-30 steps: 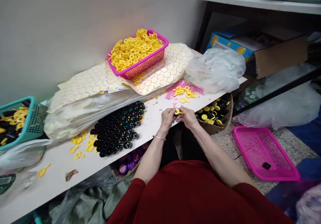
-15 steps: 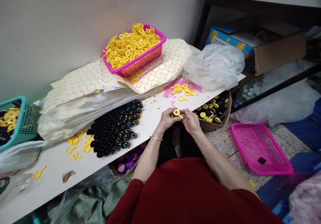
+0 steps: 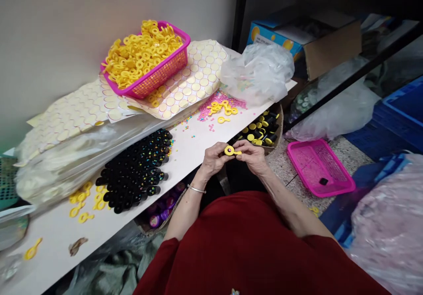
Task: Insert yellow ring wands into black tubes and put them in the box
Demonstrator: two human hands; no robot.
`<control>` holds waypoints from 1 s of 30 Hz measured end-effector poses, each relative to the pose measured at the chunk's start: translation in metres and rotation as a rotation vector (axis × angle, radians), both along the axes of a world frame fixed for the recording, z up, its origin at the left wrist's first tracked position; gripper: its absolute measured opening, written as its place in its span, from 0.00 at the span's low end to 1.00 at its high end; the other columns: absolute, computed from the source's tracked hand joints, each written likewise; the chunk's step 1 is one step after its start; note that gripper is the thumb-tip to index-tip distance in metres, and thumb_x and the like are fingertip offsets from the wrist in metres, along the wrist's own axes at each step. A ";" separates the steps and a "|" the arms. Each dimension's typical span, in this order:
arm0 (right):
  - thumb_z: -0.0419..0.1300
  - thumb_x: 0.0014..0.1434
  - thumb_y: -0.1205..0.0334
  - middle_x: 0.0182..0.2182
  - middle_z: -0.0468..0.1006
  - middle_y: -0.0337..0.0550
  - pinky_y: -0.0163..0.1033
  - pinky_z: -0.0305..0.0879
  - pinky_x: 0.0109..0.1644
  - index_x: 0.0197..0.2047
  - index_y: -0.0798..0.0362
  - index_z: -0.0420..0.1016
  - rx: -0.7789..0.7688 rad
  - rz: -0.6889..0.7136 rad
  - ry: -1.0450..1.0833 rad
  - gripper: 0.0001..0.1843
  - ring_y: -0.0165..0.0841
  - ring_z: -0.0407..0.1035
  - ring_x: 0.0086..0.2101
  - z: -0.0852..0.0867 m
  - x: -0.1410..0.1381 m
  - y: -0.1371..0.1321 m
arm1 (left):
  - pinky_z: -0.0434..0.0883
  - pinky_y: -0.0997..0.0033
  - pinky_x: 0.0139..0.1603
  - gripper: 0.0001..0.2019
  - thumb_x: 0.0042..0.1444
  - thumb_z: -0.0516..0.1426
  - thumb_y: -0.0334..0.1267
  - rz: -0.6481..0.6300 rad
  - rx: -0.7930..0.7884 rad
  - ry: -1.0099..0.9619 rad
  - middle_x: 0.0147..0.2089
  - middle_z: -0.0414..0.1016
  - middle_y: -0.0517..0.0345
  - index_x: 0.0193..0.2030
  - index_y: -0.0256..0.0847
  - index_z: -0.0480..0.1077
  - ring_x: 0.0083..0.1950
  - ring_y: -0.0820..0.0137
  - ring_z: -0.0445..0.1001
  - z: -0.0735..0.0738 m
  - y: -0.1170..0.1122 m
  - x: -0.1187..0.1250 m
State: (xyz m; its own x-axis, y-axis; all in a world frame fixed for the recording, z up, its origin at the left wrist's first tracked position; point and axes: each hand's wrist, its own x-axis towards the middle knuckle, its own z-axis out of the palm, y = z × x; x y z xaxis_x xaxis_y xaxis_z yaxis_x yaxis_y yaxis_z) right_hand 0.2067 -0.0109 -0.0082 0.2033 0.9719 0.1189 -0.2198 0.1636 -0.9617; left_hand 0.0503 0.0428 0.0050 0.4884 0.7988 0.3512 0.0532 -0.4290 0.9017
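Observation:
Over my lap, both hands meet at a yellow plastic ring with a short handle (image 3: 226, 150). My left hand (image 3: 213, 157) is closed, pinching the ring end between thumb and fingers. My right hand (image 3: 254, 157) is closed at the handle end. Something small and dark pinkish shows in the ring's hole; whether it is a loose part or a fingertip I cannot tell. On the table beyond are loose yellow rings (image 3: 224, 119) among scattered pink beads (image 3: 216, 98). To the left, black cups (image 3: 127, 171) stand in a tight block, some with colored beads inside.
A pink basket (image 3: 158, 80) heaped with yellow rings rests on sticker sheets (image 3: 191, 85). Below the table edge, a carton (image 3: 280, 129) holds black-and-yellow pieces. Another pink basket (image 3: 325, 171) lies on the floor at right. A clear plastic bag (image 3: 259, 72) sits at the table's far end.
The view has turned, so the table appears shifted left. The yellow ring's handle now points more level to the right. Both hands still hold it.

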 end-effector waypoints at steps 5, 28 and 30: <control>0.75 0.28 0.65 0.41 0.74 0.41 0.41 0.67 0.46 0.24 0.53 0.73 -0.137 0.247 -0.019 0.18 0.34 0.68 0.43 0.022 0.018 -0.002 | 0.69 0.72 0.38 0.09 0.60 0.52 0.36 -0.105 0.474 0.235 0.39 0.74 0.51 0.41 0.38 0.71 0.39 0.71 0.72 0.006 -0.015 0.001; 0.73 0.36 0.55 0.30 0.75 0.39 0.34 0.72 0.28 0.44 0.56 0.76 -0.437 0.564 0.334 0.30 0.27 0.69 0.27 0.012 0.016 -0.023 | 0.64 0.68 0.39 0.13 0.58 0.54 0.46 -0.250 0.272 0.197 0.36 0.74 0.52 0.36 0.39 0.73 0.36 0.69 0.68 0.008 -0.026 0.008; 0.71 0.39 0.48 0.30 0.74 0.39 0.36 0.73 0.30 0.45 0.56 0.75 -0.401 0.589 0.415 0.32 0.26 0.67 0.26 0.009 0.017 -0.026 | 0.65 0.68 0.40 0.13 0.58 0.55 0.46 -0.227 0.257 0.191 0.37 0.74 0.52 0.37 0.39 0.74 0.36 0.70 0.69 0.009 -0.024 0.008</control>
State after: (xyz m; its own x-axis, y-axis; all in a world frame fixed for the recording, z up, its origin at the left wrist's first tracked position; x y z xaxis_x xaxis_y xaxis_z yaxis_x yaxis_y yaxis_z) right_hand 0.2240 -0.0369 0.0004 -0.4019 0.8857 -0.2323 -0.5124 -0.4278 -0.7446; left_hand 0.0585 0.0184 0.0139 0.7184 0.5605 0.4119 0.0870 -0.6600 0.7463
